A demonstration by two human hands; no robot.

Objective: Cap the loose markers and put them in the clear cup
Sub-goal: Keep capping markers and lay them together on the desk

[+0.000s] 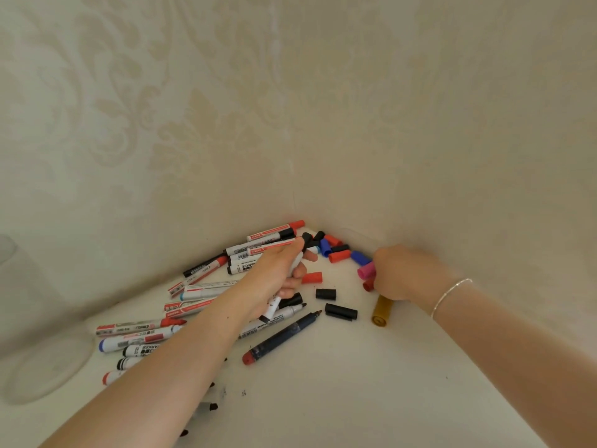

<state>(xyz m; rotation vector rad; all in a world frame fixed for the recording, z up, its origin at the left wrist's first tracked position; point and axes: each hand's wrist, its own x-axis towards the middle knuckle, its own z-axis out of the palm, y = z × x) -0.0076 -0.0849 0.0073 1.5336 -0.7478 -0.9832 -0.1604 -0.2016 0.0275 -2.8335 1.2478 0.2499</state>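
At the far left edge, the clear cup (9, 253) stands against the patterned wallpaper (193, 108), only partly in frame, with a round clear lid or dish (48, 367) lying on the white tabletop (355, 399) in front of it. To its right, a heap of loose markers (206, 292) fans across the tabletop toward the corner where 2 walls meet, some capped in red, black or blue, others with bare tips. The left hand (277, 279) reaches into the heap with its fingers curled around a white-barrelled marker (274, 307), gripping it near the middle; the marker carries a black cap (307, 237) at its upper end, above the thumb. Just below the hand, a dark blue marker (281, 337) with a red end lies uncapped and diagonal, its tip pointing toward the corner. Farther right, loose caps sit scattered: a red cap (311, 277), 2 black caps (325, 294) nearer the camera, and a cluster of blue, red and black caps (332, 248) pushed into the corner. The right hand (403, 276), a thin bracelet (450, 294) at its wrist, rests knuckles-up by the right wall, fingers closed over a pink cap (366, 270) and touching a dark red cap (368, 285); whether it has lifted either cannot be told. A gold cap (382, 310) lies just beneath that hand.
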